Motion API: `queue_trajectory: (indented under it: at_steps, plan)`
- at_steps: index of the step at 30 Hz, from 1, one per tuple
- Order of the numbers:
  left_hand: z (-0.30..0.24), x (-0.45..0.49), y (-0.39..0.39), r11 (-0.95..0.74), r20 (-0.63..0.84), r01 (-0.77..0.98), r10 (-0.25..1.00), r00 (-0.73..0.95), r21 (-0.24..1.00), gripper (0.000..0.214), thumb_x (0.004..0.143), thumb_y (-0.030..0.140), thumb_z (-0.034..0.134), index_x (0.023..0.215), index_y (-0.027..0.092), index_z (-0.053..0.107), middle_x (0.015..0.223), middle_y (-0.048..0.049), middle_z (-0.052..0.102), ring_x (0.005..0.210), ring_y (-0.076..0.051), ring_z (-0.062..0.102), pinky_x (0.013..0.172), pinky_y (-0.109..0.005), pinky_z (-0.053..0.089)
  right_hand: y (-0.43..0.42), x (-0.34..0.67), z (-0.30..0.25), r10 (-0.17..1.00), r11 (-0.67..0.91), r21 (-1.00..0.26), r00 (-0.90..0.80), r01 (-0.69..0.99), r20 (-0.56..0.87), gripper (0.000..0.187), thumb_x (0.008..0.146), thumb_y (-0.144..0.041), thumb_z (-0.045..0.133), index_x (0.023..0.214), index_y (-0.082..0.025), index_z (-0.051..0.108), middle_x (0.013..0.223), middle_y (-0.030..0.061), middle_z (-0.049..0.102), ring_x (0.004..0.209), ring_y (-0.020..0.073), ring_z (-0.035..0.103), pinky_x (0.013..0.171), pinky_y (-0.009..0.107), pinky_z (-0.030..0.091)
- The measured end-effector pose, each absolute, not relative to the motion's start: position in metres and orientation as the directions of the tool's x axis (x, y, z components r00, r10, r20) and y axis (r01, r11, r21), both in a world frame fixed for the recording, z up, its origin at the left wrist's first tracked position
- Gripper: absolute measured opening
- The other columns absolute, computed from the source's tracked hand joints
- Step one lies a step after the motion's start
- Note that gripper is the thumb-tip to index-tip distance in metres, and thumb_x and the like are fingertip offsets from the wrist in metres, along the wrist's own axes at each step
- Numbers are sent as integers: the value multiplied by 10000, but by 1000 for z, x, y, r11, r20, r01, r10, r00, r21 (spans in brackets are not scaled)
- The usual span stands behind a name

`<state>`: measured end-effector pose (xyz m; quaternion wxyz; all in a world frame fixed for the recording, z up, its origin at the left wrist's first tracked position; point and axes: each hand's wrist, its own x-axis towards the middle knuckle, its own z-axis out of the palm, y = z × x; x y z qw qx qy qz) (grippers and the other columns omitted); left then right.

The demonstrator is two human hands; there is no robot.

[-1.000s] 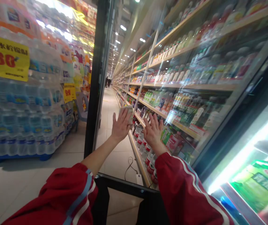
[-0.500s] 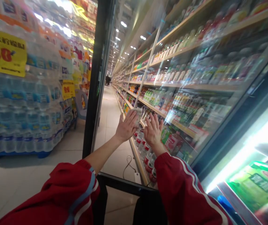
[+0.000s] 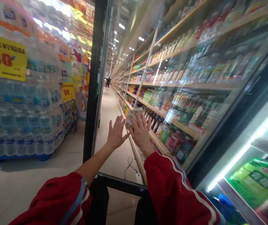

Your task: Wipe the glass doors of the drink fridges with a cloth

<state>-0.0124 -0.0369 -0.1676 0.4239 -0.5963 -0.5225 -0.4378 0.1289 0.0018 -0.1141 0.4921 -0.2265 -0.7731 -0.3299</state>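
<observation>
A pale, folded cloth (image 3: pixel 131 118) lies against the glass pane (image 3: pixel 115 159) of a black-framed door. My right hand (image 3: pixel 141 129) is on it, fingers spread and pressing it to the glass; part of the cloth is hidden under them. Just to the left, my left hand (image 3: pixel 117 132) is held up at the pane with fingers apart and nothing in it. Its thumb reaches close to the cloth's lower edge.
The door's black frame (image 3: pixel 90 93) stands upright at left, its bottom bar (image 3: pixel 122 184) low before my legs. Stacked packs of bottled water (image 3: pixel 18 118) are at left. A lit cooler shelf (image 3: pixel 241 200) with a green package (image 3: pixel 258 179) is at right. Bottle shelves show in the glass.
The cloth has passed from under my left hand to under my right. My left hand has moved left and down, off the cloth; my right hand has shifted left onto it.
</observation>
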Motion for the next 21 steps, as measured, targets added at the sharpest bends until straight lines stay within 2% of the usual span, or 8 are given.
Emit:
queue_trajectory:
  at_steps: [6, 10, 12, 17, 19, 21]
  plan:
    - [-167, -6, -37, -92, 967, 996, 255, 24, -1, 612, 900, 359, 430, 1428, 143, 210, 1463, -185, 308, 1403, -241, 169, 1133, -491, 40, 8, 162, -119, 54, 677, 206, -327, 707, 943, 257, 827, -284, 512, 1060, -217, 598, 1385, 90, 462, 1378, 255, 245, 1105, 537, 104]
    - [-164, 5, -38, -87, 963, 996, 269, -5, 30, 594, 880, 325, 449, 1410, 149, 248, 1473, -167, 299, 1411, -244, 125, 1137, -491, 50, 16, 200, -126, 89, 631, 53, -139, 774, 986, 335, 827, -262, 462, 1136, -170, 553, 1395, 146, 430, 1378, 286, 239, 1072, 588, 148]
    - [-161, 16, -37, -93, 962, 996, 273, 10, 16, 580, 878, 316, 445, 1401, 144, 262, 1470, -165, 306, 1410, -240, 131, 1139, -487, 46, 16, 203, -129, 99, 611, 60, -152, 790, 983, 385, 843, -281, 454, 1205, -167, 521, 1411, 160, 403, 1384, 292, 220, 1064, 593, 162]
    - [-148, 45, -34, -155, 948, 985, 294, 125, -82, 527, 881, 298, 428, 1368, 136, 312, 1455, -163, 338, 1401, -225, 183, 1143, -477, 39, 10, 186, -137, 102, 612, 212, -342, 762, 934, 392, 855, -317, 497, 1239, -241, 522, 1401, 109, 429, 1390, 265, 213, 1086, 555, 141]
    - [-142, 49, -33, -167, 941, 982, 310, 136, -87, 531, 873, 293, 433, 1366, 136, 309, 1458, -166, 331, 1401, -226, 185, 1141, -488, 49, 12, 193, -137, 125, 609, 192, -332, 770, 935, 391, 853, -305, 493, 1239, -248, 525, 1405, 100, 426, 1388, 261, 217, 1091, 556, 126]
    - [-138, 50, -33, -171, 938, 981, 315, 146, -95, 546, 866, 286, 439, 1371, 138, 296, 1460, -166, 327, 1402, -228, 184, 1139, -499, 54, 16, 209, -135, 161, 587, 111, -250, 802, 955, 401, 853, -294, 473, 1248, -238, 519, 1419, 106, 407, 1387, 268, 220, 1087, 569, 121]
